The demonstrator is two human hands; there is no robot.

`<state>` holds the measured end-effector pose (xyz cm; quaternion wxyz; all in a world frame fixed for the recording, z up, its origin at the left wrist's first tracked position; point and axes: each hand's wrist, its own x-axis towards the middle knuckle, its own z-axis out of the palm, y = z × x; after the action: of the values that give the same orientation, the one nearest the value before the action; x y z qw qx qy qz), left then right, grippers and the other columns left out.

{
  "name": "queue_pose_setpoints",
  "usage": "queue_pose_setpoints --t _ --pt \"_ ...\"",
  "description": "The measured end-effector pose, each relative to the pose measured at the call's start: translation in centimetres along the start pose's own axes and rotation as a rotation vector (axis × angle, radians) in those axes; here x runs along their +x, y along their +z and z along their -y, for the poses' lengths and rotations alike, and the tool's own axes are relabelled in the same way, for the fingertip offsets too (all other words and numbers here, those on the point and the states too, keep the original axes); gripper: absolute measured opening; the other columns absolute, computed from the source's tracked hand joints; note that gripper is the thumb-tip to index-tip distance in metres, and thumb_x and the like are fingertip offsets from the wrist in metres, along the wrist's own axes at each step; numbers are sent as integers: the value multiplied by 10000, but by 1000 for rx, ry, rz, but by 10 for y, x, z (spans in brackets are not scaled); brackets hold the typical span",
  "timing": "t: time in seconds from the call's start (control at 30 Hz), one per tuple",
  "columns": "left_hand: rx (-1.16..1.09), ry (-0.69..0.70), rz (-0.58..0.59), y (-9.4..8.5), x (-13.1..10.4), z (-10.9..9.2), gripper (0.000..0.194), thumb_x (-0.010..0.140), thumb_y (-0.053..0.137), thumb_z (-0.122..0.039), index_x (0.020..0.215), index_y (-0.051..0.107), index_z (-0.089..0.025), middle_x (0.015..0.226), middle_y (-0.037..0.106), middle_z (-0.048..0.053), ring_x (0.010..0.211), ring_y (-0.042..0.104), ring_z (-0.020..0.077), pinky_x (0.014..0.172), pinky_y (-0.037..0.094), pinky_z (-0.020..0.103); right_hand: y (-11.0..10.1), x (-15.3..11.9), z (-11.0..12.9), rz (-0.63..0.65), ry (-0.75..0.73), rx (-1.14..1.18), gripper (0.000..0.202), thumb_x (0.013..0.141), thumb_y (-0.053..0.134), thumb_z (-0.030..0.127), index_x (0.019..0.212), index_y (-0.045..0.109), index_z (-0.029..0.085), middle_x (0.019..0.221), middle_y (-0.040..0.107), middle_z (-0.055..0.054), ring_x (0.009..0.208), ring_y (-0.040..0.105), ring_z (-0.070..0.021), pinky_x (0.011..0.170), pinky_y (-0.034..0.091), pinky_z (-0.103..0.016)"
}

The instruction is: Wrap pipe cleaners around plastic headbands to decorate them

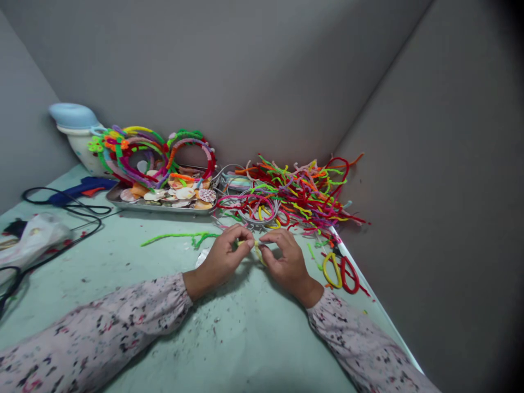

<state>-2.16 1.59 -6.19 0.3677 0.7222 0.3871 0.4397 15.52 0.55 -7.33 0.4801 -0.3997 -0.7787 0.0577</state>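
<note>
Both hands meet over the middle of the table around a short pale yellow pipe cleaner [257,252]. My left hand [227,255] pinches one end of it between thumb and forefinger. My right hand [286,262] has its thumb and fingertips closed at the other side of the same piece, which bends down between the hands. Fingers partly hide its shape. Just beyond my left hand, a green pipe cleaner [176,237] lies on the table, and a small whitish piece [202,257] shows beside the left wrist.
A metal tray [164,208] holds shells [184,193]; colourful headbands [143,158] stand in it. Right of it lies a heap of pipe cleaners [303,191]. Scissors [340,272] lie near the right edge. At left are a blue glue gun [82,188], black cord [98,221], plastic bag [41,237] and bottle [79,136].
</note>
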Motion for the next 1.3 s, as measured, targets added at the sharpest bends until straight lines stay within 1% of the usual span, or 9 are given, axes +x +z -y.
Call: queue_pose_setpoints --t 0.17,0.47,1.03,1.3 --pt "11 4 -1 0 0 0 147 877 499 -266 772 537 -172 772 524 0 775 499 152 722 397 267 -1 0 -1 0 4 -16 105 825 590 165 908 594 230 867 650 -33 856 587 -202 775 457 -382" --pt "-11 -11 37 0 0 0 147 881 501 -268 778 534 -168 780 518 5 786 496 155 724 388 268 0 0 -4 23 -5 -25 102 819 626 189 909 592 224 867 648 -31 858 581 -199 778 446 -372" --pt "-19 3 23 0 -1 1 160 890 498 -277 782 537 -166 782 524 5 784 492 153 730 386 273 -1 0 -6 44 4 0 78 843 601 217 914 625 239 863 657 -32 858 582 -199 783 446 -375" --pt "-6 17 8 1 -1 2 157 889 505 -278 786 547 -166 785 531 4 789 499 153 738 394 275 -2 0 -4 47 2 6 89 844 610 204 914 655 235 845 671 -29 837 588 -192 768 442 -363"
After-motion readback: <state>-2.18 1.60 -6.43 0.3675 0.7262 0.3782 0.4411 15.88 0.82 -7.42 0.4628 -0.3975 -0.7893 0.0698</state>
